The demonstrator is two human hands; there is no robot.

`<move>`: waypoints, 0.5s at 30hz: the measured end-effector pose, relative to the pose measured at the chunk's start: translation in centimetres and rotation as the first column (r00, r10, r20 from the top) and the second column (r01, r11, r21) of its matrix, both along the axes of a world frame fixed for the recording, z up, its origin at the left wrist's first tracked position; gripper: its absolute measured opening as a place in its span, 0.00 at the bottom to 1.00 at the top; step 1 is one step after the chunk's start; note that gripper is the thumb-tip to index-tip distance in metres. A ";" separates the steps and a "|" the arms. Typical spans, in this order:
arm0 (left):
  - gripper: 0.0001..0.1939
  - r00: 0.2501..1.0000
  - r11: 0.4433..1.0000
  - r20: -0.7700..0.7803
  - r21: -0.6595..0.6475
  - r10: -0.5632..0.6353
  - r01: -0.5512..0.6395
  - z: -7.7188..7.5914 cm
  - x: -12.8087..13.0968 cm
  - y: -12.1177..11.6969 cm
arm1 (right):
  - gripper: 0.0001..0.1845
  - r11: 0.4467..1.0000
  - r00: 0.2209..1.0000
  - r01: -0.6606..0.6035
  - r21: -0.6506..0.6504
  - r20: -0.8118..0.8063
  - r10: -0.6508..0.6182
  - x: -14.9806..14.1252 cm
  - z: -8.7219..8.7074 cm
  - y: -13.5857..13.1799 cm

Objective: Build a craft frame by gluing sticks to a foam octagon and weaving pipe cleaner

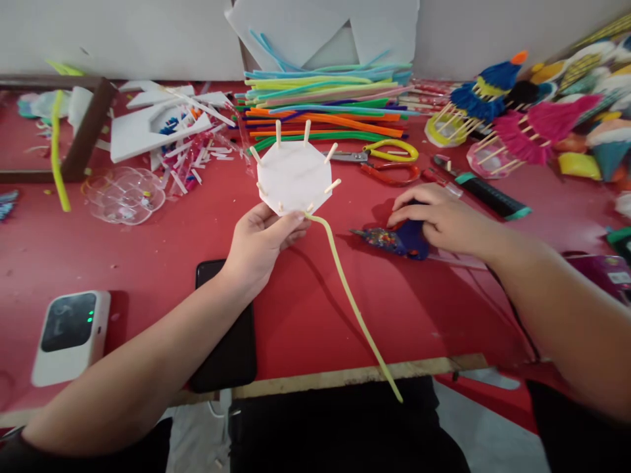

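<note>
My left hand (pixel 269 236) is closed on the lower edge of a white octagonal board (pixel 294 172) with short wooden sticks standing around its rim. Under the thumb, one end of a pale yellow pipe cleaner (pixel 345 282) meets the board's edge. The rest of it hangs down past the table's front edge. At the right, my right hand (pixel 428 213) curls its fingers around a blue hot glue gun (pixel 394 242), whose speckled nozzle end points left. The hand hides part of the gun's body.
Coloured pipe cleaners (pixel 325 98) lie at the back. Scissors (pixel 389 157) and a box cutter (pixel 493 197) sit behind my right hand. Yarn-topped stick figures (pixel 537 131) stand right. A black phone (pixel 227 348), a white device (pixel 71 335) and a clear tray (pixel 123 195) are left.
</note>
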State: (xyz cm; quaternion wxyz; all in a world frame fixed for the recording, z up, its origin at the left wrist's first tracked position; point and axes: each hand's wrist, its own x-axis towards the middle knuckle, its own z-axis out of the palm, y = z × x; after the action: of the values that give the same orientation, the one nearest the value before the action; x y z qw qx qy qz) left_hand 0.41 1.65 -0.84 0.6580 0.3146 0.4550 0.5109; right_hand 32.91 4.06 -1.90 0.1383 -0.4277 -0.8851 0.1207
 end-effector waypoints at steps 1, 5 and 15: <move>0.07 1.000 1.000 -0.002 -0.002 -0.002 0.002 0.1 0.0 0.0 | 0.25 1.000 1.000 -0.010 -0.013 0.005 0.010 0.7 0.2 0.5; 0.08 1.000 1.000 -0.015 -0.011 -0.012 0.012 0.3 0.2 -0.1 | 0.23 0.995 0.995 0.095 0.005 0.002 -0.095 1.5 2.3 0.7; 0.10 0.999 0.998 -0.022 0.032 -0.047 0.048 0.4 0.1 -0.3 | 0.17 0.820 0.752 0.296 -0.490 -0.411 -0.516 -13.8 4.0 -6.5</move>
State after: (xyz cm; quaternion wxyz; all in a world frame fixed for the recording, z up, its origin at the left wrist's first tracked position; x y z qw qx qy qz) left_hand 0.48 1.31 -0.49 0.6600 0.3412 0.4459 0.4992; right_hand 19.12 -2.39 2.08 0.3092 -0.5823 -0.6517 0.3749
